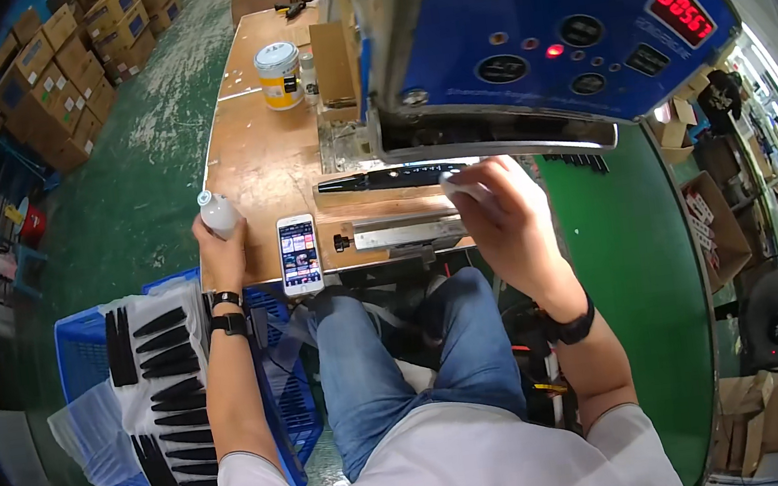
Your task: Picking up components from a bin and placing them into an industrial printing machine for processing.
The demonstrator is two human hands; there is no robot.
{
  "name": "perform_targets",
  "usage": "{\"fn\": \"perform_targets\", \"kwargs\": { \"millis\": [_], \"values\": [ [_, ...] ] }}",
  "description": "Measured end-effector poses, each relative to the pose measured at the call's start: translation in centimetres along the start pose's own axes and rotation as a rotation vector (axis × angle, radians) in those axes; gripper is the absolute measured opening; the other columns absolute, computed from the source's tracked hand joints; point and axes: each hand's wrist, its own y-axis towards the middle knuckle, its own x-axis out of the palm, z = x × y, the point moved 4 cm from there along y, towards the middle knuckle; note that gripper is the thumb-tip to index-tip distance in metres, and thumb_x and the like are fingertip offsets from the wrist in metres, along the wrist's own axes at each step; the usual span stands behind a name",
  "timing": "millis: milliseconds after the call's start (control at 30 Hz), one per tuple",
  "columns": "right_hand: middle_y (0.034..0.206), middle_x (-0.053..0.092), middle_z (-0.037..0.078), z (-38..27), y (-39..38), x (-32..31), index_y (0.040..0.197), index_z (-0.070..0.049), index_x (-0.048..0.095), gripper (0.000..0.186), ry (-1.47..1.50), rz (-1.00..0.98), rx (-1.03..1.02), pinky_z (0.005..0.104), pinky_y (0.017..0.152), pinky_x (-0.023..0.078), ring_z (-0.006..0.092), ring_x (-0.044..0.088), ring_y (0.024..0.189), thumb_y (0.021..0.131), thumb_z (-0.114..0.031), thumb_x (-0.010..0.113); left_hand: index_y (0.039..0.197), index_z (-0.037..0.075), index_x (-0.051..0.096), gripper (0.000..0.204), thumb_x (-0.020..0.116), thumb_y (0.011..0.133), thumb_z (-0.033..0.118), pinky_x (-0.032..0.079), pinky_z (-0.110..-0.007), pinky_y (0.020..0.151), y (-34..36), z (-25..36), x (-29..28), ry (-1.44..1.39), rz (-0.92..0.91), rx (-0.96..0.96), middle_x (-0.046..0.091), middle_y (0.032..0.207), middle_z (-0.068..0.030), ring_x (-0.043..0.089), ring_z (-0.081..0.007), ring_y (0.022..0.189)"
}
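Observation:
My left hand [221,253] is closed around a white plastic bottle [222,217] at the left edge of the wooden workbench [252,158]. My right hand [509,218] pinches a small white wipe [451,185], cloth or paper I cannot tell. That wipe is at the right part of a long, glossy black tapered piece [372,182], which lies crosswise below the blue machine head. Nearer to me a metal bar fixture [407,232] with a black knob runs along the bench. Between my hands a white phone [299,254] rests with its screen lit.
The blue machine head [520,42], with buttons and a red display, overhangs the bench. A yellow-and-white tub [279,77] stands farther back. A blue crate [81,344] at lower left carries several black tapered pieces [175,396] on white sheeting. Cardboard boxes [50,90] are stacked far left.

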Motion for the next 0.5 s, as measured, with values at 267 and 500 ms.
{"fn": "perform_targets", "kwargs": {
  "millis": [267, 500],
  "values": [
    [0.100, 0.069, 0.017, -0.1, 2.1, 5.4, 0.108, -0.008, 0.073, 0.014, -0.522, -0.098, 0.033, 0.0436, 0.074, 0.059, 0.0377, 0.070, 0.088, 0.095, -0.013, 0.073, 0.144, -0.002, 0.052, 0.068, 0.083, 0.088, 0.018, 0.037, -0.049, 0.119, -8.8, 20.2, -1.0, -0.009, -0.126, 0.610, 0.057, 0.147, -0.0209, 0.051, -0.0390, 0.140],
    [0.092, 0.071, 0.017, -0.5, 2.5, 5.5, 0.106, -0.008, 0.073, 0.014, -0.611, -0.126, 0.055, 0.0458, 0.074, 0.058, 0.0397, 0.069, 0.084, 0.094, -0.013, 0.071, 0.152, 0.000, 0.050, 0.086, 0.076, 0.089, 0.052, 0.029, -0.062, 0.119, -13.7, 28.1, 4.2, 0.282, -0.392, 0.799, 0.048, 0.159, -0.0185, 0.038, -0.0402, 0.152]
  ]
}}
